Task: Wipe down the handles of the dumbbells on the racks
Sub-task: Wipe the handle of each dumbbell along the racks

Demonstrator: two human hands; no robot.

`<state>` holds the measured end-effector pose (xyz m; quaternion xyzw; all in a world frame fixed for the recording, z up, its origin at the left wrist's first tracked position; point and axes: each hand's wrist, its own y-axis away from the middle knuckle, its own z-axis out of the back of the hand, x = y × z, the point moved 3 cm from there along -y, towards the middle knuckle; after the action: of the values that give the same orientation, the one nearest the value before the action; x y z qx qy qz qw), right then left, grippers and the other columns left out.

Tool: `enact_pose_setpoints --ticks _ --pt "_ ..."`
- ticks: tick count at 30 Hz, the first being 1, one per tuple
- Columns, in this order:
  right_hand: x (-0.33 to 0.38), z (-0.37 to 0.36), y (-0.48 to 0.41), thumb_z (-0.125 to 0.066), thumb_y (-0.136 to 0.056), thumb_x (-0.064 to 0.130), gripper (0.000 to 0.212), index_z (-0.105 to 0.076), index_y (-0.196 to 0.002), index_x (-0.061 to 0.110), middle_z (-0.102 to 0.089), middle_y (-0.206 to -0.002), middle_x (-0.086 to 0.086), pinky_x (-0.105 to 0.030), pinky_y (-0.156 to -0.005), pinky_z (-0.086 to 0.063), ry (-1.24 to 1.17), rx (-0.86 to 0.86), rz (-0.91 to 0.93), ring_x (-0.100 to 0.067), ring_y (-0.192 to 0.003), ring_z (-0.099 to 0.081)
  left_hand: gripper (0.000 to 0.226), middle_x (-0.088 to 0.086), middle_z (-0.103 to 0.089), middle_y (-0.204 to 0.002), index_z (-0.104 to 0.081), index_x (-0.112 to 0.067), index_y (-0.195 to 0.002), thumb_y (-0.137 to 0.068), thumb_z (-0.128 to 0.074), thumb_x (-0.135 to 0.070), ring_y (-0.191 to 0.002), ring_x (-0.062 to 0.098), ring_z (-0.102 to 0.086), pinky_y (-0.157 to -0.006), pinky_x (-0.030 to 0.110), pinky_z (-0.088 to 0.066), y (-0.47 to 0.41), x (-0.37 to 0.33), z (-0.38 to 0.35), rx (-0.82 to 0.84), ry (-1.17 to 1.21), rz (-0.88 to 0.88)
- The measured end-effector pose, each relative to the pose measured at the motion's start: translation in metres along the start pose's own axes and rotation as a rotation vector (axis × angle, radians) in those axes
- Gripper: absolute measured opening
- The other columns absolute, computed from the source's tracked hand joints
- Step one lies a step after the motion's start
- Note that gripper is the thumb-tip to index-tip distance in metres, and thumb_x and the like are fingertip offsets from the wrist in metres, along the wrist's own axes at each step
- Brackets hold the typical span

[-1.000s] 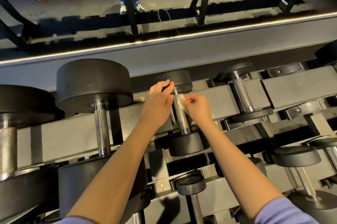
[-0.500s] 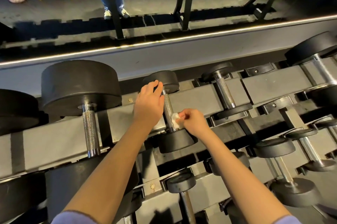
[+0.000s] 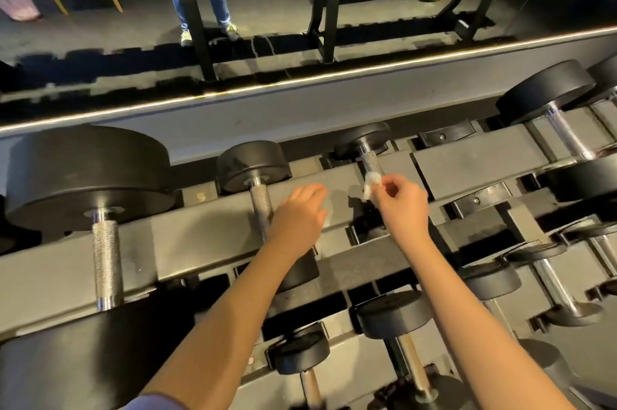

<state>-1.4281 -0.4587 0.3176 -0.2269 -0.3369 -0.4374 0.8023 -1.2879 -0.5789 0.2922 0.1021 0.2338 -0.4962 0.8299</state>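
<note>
A small white wipe (image 3: 370,183) is pinched in my right hand (image 3: 402,205), which holds it against the knurled handle (image 3: 370,160) of a small black dumbbell (image 3: 362,139) on the upper rack rail (image 3: 207,236). My left hand (image 3: 298,217) rests with relaxed fingers on the rail, just right of the handle (image 3: 261,205) of the neighbouring small dumbbell (image 3: 252,164). My right hand hides the lower part of the handle under the wipe.
A large dumbbell (image 3: 90,175) sits at the left and another large one (image 3: 547,89) at the right of the same rail. Smaller dumbbells (image 3: 390,312) lie on the lower tier. A mirror behind reflects racks and a person's legs (image 3: 200,8).
My right hand carried the wipe from the handle it was rubbing to the dumbbell one place to the right. My left hand let go of the first dumbbell's head and dropped onto the rail.
</note>
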Motion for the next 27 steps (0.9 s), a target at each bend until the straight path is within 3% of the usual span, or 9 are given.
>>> enact_pose_setpoints --ticks 3,8,12,16,19,22,24,27 --pt "-0.016 0.015 -0.031 -0.058 -0.092 0.026 0.020 -0.068 -0.098 0.010 -0.066 -0.082 -0.006 -0.030 -0.064 -0.044 0.130 -0.034 0.022 -0.021 -0.076 -0.060 0.053 -0.003 -0.026 -0.155 -0.027 -0.017 -0.149 -0.099 -0.044 -0.023 -0.141 0.017 -0.025 -0.115 0.034 -0.023 -0.027 -0.012 -0.019 0.086 -0.072 0.059" --pt "-0.036 0.005 -0.057 -0.061 -0.089 0.018 0.010 -0.067 -0.087 0.010 -0.060 -0.076 0.000 -0.025 -0.058 -0.035 0.202 0.260 -0.013 -0.020 -0.077 -0.058 0.067 -0.005 -0.002 -0.161 -0.010 -0.020 -0.153 -0.098 -0.047 -0.033 -0.147 0.020 -0.003 -0.118 0.039 -0.012 -0.049 -0.011 -0.053 0.209 -0.210 0.210" --pt "-0.034 -0.001 -0.067 -0.059 -0.093 0.023 0.011 -0.058 -0.083 0.018 -0.052 -0.071 0.007 -0.011 -0.050 -0.028 0.200 0.244 0.039 -0.004 -0.063 -0.045 0.073 -0.004 -0.003 -0.161 -0.009 -0.019 -0.153 -0.096 -0.052 -0.034 -0.146 0.021 -0.004 -0.119 0.038 -0.012 -0.049 -0.012 -0.059 0.215 -0.293 0.230" --pt "-0.023 -0.008 -0.086 -0.060 -0.093 0.024 0.012 -0.064 -0.087 0.014 -0.053 -0.072 0.006 -0.008 -0.055 -0.035 0.127 0.162 0.112 -0.005 -0.062 -0.044 0.074 -0.004 -0.005 -0.160 -0.012 -0.020 -0.153 -0.094 -0.053 -0.037 -0.145 0.019 -0.006 -0.118 0.037 -0.014 -0.052 -0.011 -0.056 0.229 -0.305 0.235" --pt "-0.013 -0.016 -0.109 -0.061 -0.091 0.019 0.012 -0.068 -0.090 0.009 -0.062 -0.081 0.000 0.002 -0.058 -0.030 0.082 0.143 0.142 -0.003 -0.065 -0.044 0.074 -0.004 -0.004 -0.160 -0.010 -0.021 -0.153 -0.095 -0.052 -0.038 -0.145 0.019 -0.005 -0.118 0.036 -0.013 -0.053 -0.011 -0.057 0.247 -0.306 0.256" --pt "-0.013 -0.021 -0.123 -0.061 -0.090 0.019 0.014 -0.071 -0.092 0.010 -0.066 -0.091 -0.003 -0.006 -0.057 -0.029 0.098 0.165 0.109 -0.006 -0.076 -0.047 0.074 -0.004 -0.005 -0.160 -0.010 -0.021 -0.153 -0.095 -0.052 -0.038 -0.145 0.019 -0.005 -0.118 0.036 -0.013 -0.054 -0.010 -0.056 0.258 -0.303 0.265" --pt "-0.017 -0.018 -0.119 -0.061 -0.090 0.022 0.014 -0.071 -0.091 0.012 -0.064 -0.087 0.001 -0.013 -0.063 -0.031 0.094 0.203 0.106 -0.005 -0.075 -0.049 0.074 -0.004 -0.005 -0.160 -0.010 -0.022 -0.153 -0.094 -0.053 -0.038 -0.146 0.019 -0.005 -0.118 0.037 -0.013 -0.053 -0.011 -0.056 0.262 -0.303 0.269" --pt "-0.028 -0.008 -0.103 -0.063 -0.089 0.026 0.013 -0.068 -0.086 0.014 -0.063 -0.077 0.003 -0.016 -0.060 -0.038 0.139 0.338 0.075 -0.006 -0.068 -0.055 0.075 -0.003 -0.008 -0.160 -0.011 -0.021 -0.153 -0.094 -0.054 -0.038 -0.146 0.019 -0.006 -0.117 0.037 -0.015 -0.054 -0.013 -0.055 0.241 -0.305 0.261"
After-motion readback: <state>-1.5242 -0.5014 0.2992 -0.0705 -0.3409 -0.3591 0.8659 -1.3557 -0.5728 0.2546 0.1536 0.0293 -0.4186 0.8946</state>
